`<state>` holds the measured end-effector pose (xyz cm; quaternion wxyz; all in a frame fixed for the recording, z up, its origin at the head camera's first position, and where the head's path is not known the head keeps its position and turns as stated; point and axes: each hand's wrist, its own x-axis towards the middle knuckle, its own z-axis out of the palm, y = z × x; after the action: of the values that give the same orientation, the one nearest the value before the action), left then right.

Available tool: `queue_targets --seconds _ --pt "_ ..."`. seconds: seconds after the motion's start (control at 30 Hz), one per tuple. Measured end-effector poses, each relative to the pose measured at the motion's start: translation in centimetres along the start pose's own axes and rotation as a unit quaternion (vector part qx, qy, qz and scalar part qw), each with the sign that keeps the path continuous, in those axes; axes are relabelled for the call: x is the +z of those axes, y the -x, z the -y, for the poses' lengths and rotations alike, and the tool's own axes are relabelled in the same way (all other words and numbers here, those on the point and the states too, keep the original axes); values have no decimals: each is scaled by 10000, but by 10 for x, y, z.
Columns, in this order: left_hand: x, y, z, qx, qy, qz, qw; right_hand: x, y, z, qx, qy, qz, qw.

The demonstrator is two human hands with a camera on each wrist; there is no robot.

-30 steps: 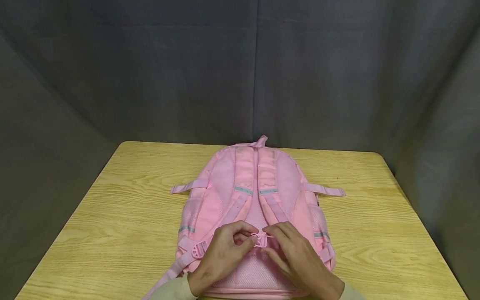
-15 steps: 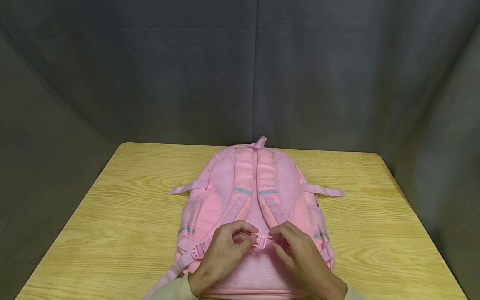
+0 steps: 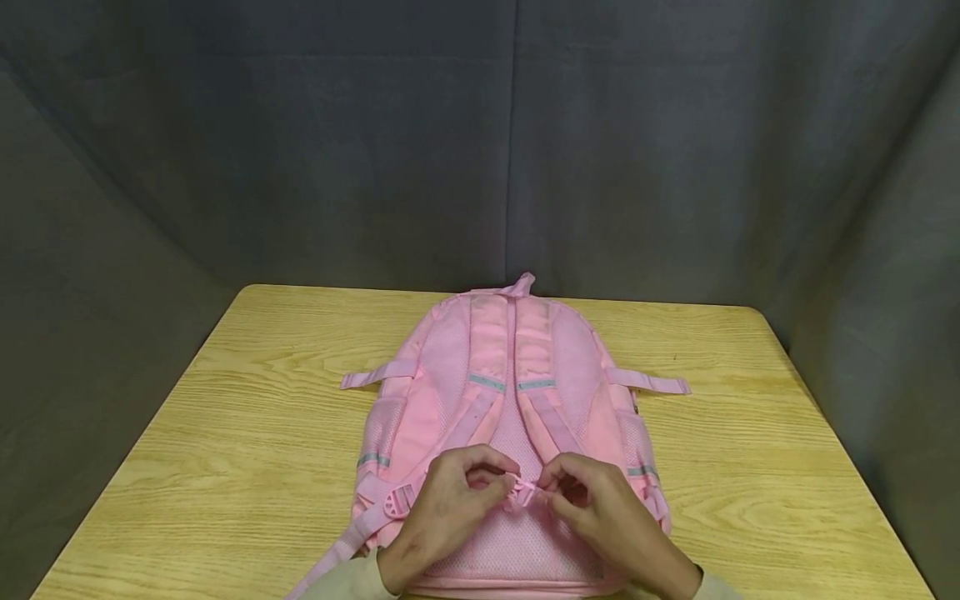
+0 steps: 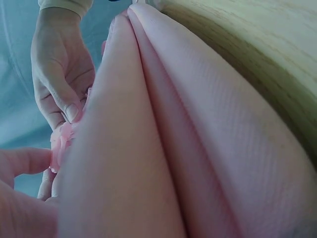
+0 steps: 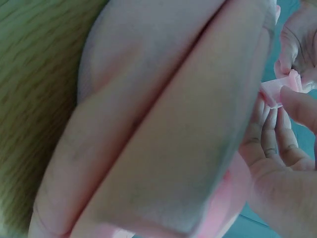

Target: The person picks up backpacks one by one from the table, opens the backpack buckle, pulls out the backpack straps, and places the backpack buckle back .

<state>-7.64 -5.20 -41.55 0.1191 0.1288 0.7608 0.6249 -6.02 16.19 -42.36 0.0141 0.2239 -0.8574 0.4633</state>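
Note:
A pink backpack [image 3: 438, 417] lies on the table with its shoulder straps facing up. Over its lower back panel, both hands hold a small pink plastic buckle [image 3: 522, 493] on its webbing. My left hand [image 3: 453, 500] pinches the buckle's left side between thumb and fingers. From the right, my right hand [image 3: 603, 512] pinches the other side, where the webbing joins it. In the right wrist view the thumb presses on the buckle [image 5: 281, 89]. The left wrist view shows the buckle [image 4: 60, 144] between both hands. Fingers cover much of it, so I cannot tell whether its halves are fully joined.
A wooden table [image 3: 750, 467] carries the backpack, with grey curtains [image 3: 360, 167] around it. A loose strap [image 3: 345, 542] with an adjuster [image 3: 399, 501] trails off the backpack's lower left. Short side straps [image 3: 651, 381] stick out from both sides.
My right hand's fingers, earlier spread apart around the buckle, have drawn together and now pinch its right side. The buckle has tilted and dipped slightly. My left hand has hardly moved.

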Motion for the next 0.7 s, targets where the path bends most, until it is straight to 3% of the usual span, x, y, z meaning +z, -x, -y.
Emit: queue_targets --seconds 0.2,0.5,0.7 --pt "0 1 0 7 184 67 9998 0 0 0 -64 -75 67 9999" --pt "-1 1 0 51 273 466 9985 -5 1 0 340 -726 401 9960" --pt "-2 2 -1 91 340 543 9979 -9 -1 2 495 -1046 595 9915"
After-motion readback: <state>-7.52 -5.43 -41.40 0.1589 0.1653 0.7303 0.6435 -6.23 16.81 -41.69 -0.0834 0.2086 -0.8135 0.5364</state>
